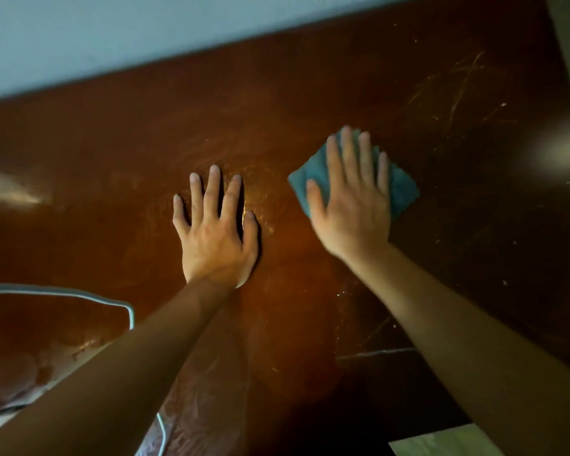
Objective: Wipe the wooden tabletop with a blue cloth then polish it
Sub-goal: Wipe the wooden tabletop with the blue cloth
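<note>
Looks mid-wipe: flat right hand presses the folded blue cloth onto the dark reddish-brown wooden tabletop, left hand open and empty beside it, scuffs and polishing still left.

bare tabletop all around, cable near-left

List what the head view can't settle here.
- Blue cloth: middle hidden under the right hand.
- Tabletop: near and right edges cut off by the frame.
- White cable: ends out of frame; arm covers part.
- Tabletop under the left hand: hidden.
</note>
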A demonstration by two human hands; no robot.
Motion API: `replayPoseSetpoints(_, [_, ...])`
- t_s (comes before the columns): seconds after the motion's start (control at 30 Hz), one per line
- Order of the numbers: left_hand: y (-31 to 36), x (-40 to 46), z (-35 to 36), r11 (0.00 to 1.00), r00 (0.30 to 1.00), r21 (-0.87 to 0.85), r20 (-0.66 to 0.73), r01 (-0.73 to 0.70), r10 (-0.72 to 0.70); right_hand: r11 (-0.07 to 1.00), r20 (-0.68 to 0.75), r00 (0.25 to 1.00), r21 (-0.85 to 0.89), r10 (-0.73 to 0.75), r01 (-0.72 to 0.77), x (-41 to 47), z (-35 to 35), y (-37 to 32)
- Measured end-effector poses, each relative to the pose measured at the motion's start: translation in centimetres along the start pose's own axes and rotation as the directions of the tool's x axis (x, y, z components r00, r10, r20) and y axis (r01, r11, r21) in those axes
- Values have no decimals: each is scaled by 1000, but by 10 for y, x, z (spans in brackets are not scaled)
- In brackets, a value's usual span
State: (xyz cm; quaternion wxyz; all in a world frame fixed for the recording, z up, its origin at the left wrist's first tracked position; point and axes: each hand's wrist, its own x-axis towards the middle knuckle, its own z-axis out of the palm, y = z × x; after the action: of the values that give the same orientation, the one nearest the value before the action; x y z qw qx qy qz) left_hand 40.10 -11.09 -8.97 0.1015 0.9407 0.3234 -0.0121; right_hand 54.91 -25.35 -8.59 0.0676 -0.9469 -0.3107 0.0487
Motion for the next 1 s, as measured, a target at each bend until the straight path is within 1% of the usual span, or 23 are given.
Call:
replayPoseSetpoints(0.13, [-1, 1, 2, 1000, 1000, -5, 2, -5, 5, 986, 41, 985, 32, -168, 167, -92, 11, -25])
replayPoseSetpoints(0.2, [-1, 0, 2, 1000, 1000, -7, 1, -9, 9, 972, 44, 971, 38, -235, 234, -94, 12, -18])
replayPoseSetpoints(0.27, [-1, 0, 2, 1000, 1000, -18, -4, -12, 12, 965, 34, 965, 28, -260, 259, -71, 11, -6])
replayPoseSetpoints(0.3, [-1, 0, 2, 1000, 1000, -23, -6, -12, 11, 971, 22, 971, 17, -238, 238, -54, 9, 1])
replayPoseSetpoints(0.43, [-2, 0, 1, 997, 999, -68, -26, -34, 32, 996, 1, 997, -49, -78, 78, -6, 3, 16])
replayPoseSetpoints(0.53, [-4, 0, -2, 986, 998, -158, -47, -50, 43, 999, -20, 1000, -50, -13, 12, -16, 4, 4])
replayPoseSetpoints(0.6, [-6, -1, -6, 976, 997, -211, -58, -61, 50, 999, -27, 1000, -39, 4, -5, -50, 7, -11])
replayPoseSetpoints(0.67, [-9, -1, -10, 962, 996, -261, -51, -84, 73, 999, -23, 1000, -48, -15, 14, -102, 11, -26])
replayPoseSetpoints(0.73, [-16, -10, -15, 958, 994, -263, -38, -110, 103, 996, 13, 997, -55, -74, 75, -145, 13, -32])
replayPoseSetpoints(0.83, [-33, -49, -20, 965, 980, -173, -46, -198, 193, 974, 104, 971, -52, -214, 220, -151, 9, -16])
replayPoseSetpoints(0.87, [-40, -67, -20, 960, 973, -155, -41, -232, 229, 970, 111, 967, -57, -228, 235, -141, 7, -10])
replayPoseSetpoints(0.9, [-48, -86, -19, 956, 967, -147, -35, -254, 251, 975, 91, 975, -70, -203, 210, -129, 5, -4])
replayPoseSetpoints(0.93, [-55, -104, -18, 957, 967, -140, -29, -256, 254, 987, 69, 988, -78, -139, 144, -117, 3, 0])
replayPoseSetpoints(1.0, [-70, -131, -13, 965, 972, -119, -21, -234, 233, 995, 33, 999, -95, 38, -35, -100, 2, -3])
